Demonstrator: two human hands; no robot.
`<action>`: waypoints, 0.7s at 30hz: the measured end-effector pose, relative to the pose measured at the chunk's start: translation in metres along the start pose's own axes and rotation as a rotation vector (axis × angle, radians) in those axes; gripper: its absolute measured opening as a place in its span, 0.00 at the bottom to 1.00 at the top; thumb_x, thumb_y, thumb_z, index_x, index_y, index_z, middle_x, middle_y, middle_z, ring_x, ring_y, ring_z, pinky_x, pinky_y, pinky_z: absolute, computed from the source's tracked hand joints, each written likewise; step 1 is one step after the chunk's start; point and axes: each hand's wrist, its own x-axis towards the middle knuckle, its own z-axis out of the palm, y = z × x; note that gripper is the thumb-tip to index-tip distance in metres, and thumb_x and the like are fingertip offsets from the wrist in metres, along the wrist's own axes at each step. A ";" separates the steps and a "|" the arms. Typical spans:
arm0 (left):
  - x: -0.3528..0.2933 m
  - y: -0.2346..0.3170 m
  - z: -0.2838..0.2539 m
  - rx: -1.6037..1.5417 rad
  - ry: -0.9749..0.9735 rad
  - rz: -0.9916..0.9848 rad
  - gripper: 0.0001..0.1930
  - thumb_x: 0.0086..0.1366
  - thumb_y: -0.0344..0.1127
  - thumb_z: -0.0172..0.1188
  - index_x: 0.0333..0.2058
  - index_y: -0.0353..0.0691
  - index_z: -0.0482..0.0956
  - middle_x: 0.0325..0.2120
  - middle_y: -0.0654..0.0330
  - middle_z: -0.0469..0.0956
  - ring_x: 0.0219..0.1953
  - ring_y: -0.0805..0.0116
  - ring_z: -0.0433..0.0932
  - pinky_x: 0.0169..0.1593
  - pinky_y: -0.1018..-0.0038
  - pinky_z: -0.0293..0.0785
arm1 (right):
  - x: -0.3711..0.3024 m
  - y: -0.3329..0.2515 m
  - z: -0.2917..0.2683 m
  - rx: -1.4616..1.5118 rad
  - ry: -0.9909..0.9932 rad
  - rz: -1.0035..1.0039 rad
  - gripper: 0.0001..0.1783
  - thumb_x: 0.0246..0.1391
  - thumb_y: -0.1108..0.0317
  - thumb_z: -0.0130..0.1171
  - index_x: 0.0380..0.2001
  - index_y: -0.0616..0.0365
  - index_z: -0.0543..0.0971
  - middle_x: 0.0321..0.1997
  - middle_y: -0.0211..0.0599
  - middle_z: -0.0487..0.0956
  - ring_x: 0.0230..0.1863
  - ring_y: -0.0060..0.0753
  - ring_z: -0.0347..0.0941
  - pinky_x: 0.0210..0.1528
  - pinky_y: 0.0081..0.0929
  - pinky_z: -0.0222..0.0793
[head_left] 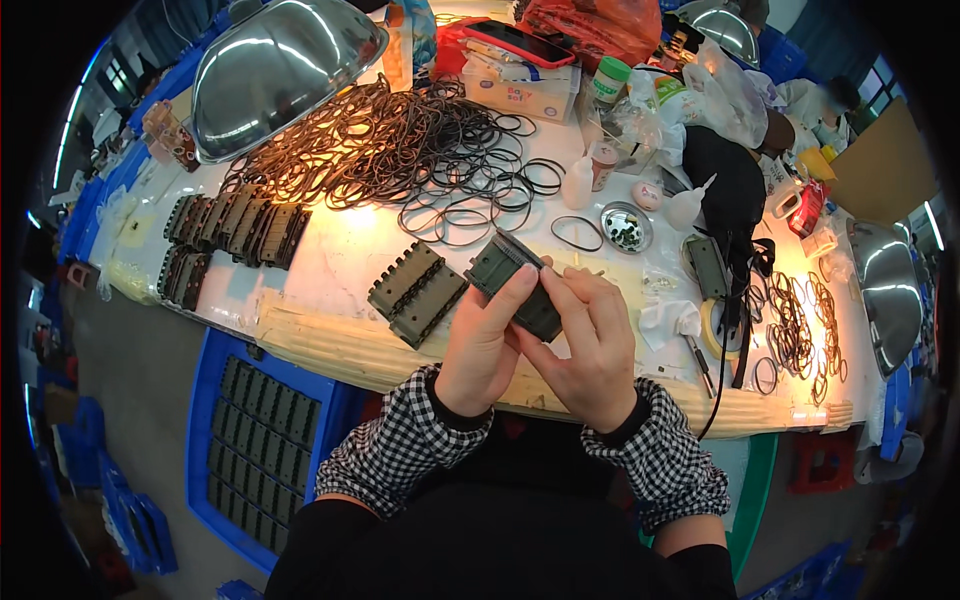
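Over the table's front edge I hold a dark green, box-shaped plastic part [540, 314] with a ribbed end, tilted between both hands. My left hand [474, 352] is closed on its near left side, the thumb lying across the top. My right hand [592, 352] pinches the right side with thumb and fingers; whether it also holds something small there is hidden. Just left of my hands, two similar olive-green parts [418, 293] lie side by side on the white tabletop. More such parts [245, 228] stand in rows farther left.
A heap of black rubber bands [365, 140] covers the back middle, under a metal lamp shade [280, 75]. Right of it are a small dish [627, 229] of dark bits, squeeze bottles [578, 185] and a tape roll [716, 328]. A blue crate [203, 420] of green parts stands below left.
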 end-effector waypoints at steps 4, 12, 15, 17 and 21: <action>-0.004 0.003 0.003 -0.032 -0.029 -0.017 0.17 0.67 0.34 0.59 0.51 0.36 0.68 0.44 0.61 0.75 0.46 0.73 0.76 0.49 0.74 0.75 | -0.002 0.000 -0.004 0.057 0.035 0.066 0.32 0.37 0.71 0.73 0.50 0.66 0.75 0.42 0.44 0.74 0.42 0.45 0.75 0.42 0.35 0.75; -0.011 -0.007 0.008 0.184 -0.006 0.211 0.22 0.68 0.25 0.53 0.58 0.35 0.59 0.57 0.50 0.69 0.55 0.66 0.72 0.58 0.67 0.72 | -0.003 0.000 -0.003 0.075 0.068 0.071 0.34 0.35 0.72 0.75 0.50 0.66 0.76 0.41 0.44 0.75 0.38 0.42 0.76 0.37 0.30 0.76; -0.011 -0.006 0.006 0.194 -0.018 0.206 0.22 0.68 0.24 0.53 0.58 0.35 0.59 0.57 0.49 0.68 0.55 0.66 0.72 0.59 0.67 0.72 | -0.004 0.001 -0.002 0.074 0.077 0.067 0.34 0.34 0.71 0.75 0.50 0.66 0.76 0.41 0.44 0.75 0.39 0.42 0.76 0.38 0.31 0.76; -0.011 -0.009 0.005 0.193 -0.022 0.220 0.22 0.68 0.24 0.53 0.58 0.35 0.59 0.57 0.49 0.68 0.55 0.66 0.72 0.58 0.67 0.72 | -0.004 0.001 -0.002 0.076 0.070 0.056 0.34 0.34 0.71 0.75 0.50 0.66 0.75 0.42 0.44 0.75 0.39 0.42 0.76 0.38 0.31 0.76; -0.011 -0.009 0.010 0.188 -0.017 0.254 0.22 0.66 0.26 0.57 0.55 0.35 0.60 0.49 0.56 0.71 0.52 0.70 0.72 0.55 0.71 0.73 | -0.008 0.003 -0.002 0.071 0.065 0.039 0.36 0.35 0.70 0.76 0.51 0.66 0.74 0.44 0.46 0.75 0.41 0.43 0.76 0.40 0.32 0.76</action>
